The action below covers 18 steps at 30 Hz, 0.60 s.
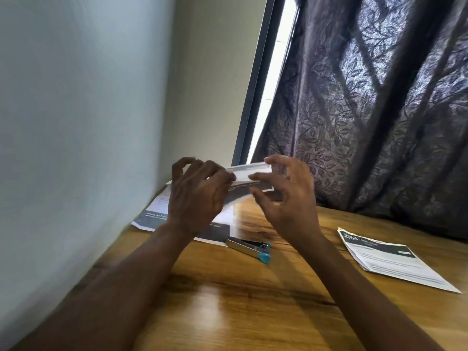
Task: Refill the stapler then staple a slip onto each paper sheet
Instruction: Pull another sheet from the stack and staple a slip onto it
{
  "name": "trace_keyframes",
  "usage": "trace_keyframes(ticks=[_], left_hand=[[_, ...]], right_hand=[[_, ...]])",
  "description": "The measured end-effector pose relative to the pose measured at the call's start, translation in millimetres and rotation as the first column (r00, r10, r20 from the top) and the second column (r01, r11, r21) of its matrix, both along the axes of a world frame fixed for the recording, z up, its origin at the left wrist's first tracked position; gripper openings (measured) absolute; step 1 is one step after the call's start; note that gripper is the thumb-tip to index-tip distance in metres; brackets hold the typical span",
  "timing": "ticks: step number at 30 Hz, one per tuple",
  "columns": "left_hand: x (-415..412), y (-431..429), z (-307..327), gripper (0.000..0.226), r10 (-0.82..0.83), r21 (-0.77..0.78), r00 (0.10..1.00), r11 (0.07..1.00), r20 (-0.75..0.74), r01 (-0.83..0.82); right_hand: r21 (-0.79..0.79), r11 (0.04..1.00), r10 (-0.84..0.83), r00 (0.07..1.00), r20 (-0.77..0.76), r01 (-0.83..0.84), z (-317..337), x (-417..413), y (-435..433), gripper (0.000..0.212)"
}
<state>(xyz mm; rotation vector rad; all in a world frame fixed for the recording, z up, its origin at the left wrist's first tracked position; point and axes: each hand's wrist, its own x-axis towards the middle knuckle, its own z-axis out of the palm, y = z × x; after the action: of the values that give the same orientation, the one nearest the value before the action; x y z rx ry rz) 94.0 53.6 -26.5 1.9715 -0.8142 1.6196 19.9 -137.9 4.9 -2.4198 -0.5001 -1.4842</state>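
White and narrow, the slip (244,172) is held above the far side of the table (240,300), its long axis running left to right and rising slightly rightward; motion blurs it. The left hand (197,196) pinches its left end, the right hand (286,196) pinches its right end with the other fingers spread. Below, the silver stapler (249,249) lies hinged open, blue tips pointing right and toward the person. Printed sheets (152,214) lie against the wall (76,122); another stack (390,262) sits near the right edge, bare wood between
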Motion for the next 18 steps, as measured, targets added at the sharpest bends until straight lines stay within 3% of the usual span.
trace_keyframes(ticks=[4,11,18], left_hand=[[-17,-20,-1,0.011,-0.114,0.101,0.991,0.989,0.068,0.107],[-30,-31,-7,0.019,-0.265,0.245,0.964,0.933,-0.03,0.264],[-29,-22,-7,0.02,-0.242,0.315,0.964,0.912,-0.105,0.263]], right_hand=[[-0.118,0.991,-0.061,0.996,0.068,0.069,-15,-22,-10,0.015],[-0.189,0.971,-0.135,0.989,0.057,0.143,-27,-54,-37,0.011],[-0.101,0.971,-0.212,0.976,0.055,0.216,-31,-96,-92,0.013]])
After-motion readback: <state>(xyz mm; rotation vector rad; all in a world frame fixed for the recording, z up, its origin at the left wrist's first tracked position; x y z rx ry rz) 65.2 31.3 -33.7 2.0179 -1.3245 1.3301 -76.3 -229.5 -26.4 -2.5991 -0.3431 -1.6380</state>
